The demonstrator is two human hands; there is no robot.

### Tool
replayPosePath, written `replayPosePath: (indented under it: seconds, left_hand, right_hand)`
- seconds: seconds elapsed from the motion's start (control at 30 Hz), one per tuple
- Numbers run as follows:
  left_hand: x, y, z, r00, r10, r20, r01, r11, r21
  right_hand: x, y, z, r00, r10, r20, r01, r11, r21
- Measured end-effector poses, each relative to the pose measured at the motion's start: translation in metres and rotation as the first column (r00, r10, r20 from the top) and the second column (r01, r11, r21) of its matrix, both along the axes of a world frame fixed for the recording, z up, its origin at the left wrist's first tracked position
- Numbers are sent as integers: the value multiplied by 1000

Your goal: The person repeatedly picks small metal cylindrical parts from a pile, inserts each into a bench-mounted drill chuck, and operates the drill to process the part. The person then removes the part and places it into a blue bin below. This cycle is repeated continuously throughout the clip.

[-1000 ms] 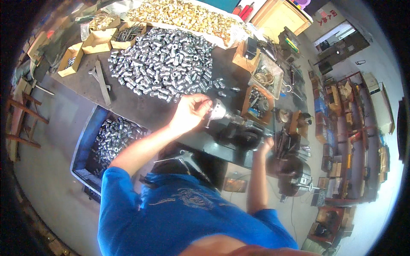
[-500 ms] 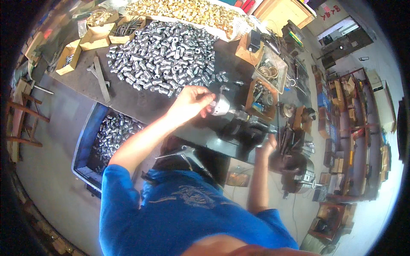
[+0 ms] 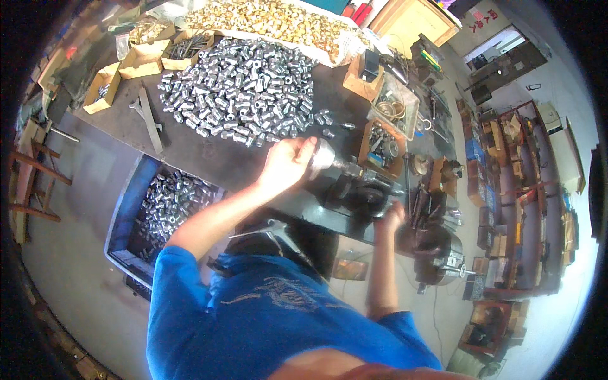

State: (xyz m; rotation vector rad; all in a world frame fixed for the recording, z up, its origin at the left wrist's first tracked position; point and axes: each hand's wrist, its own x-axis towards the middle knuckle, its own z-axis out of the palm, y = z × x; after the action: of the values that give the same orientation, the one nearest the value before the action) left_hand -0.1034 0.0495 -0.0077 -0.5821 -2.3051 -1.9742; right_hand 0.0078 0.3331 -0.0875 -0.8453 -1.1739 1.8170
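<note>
At the middle of the bench, my left hand is closed, its thumb and fingertips against the open end of a silvery chuck. What the fingers pinch is hidden. The chuck belongs to a small dark bench machine with a metal spindle. On that machine's right side, my right hand is curled round its handle, slightly blurred. A large heap of shiny metal fittings lies just beyond my left hand, with a few strays near the chuck.
A blue bin of similar fittings stands below the bench at left. Brass-coloured parts fill a tray behind the heap. An open-ended wrench lies at left. Boxes of parts sit at right, beside a dark motor-like machine.
My left hand has turned and closed up more at the chuck's end. My right hand has shifted slightly down and left at the handle. The view has tilted a little.
</note>
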Motion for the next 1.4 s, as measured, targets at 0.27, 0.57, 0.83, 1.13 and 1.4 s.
replayPosePath:
  seconds: [0.27, 0.57, 0.83, 1.13, 1.4]
  left_hand:
    - [0, -3, -7, 994, -94, 64, 81, 979, 186]
    - [2, 2, -6, 994, -76, -72, 92, 962, 257]
    - [-2, 1, -9, 994, -113, -3, 111, 970, 216]
    - [3, -3, 0, 987, -130, 100, 103, 966, 236]
    - [-9, -13, -9, 962, -211, 174, 172, 962, 214]
  right_hand:
    - [-30, 33, -13, 993, 97, 66, -114, 937, 330]
    - [40, -23, 24, 996, 89, -13, -88, 995, 40]
    - [47, -31, 40, 999, 33, -13, -32, 998, 49]
    - [-21, 9, -6, 1000, 28, -11, -26, 992, 127]
    - [-45, 9, 83, 992, 100, -76, -58, 902, 428]
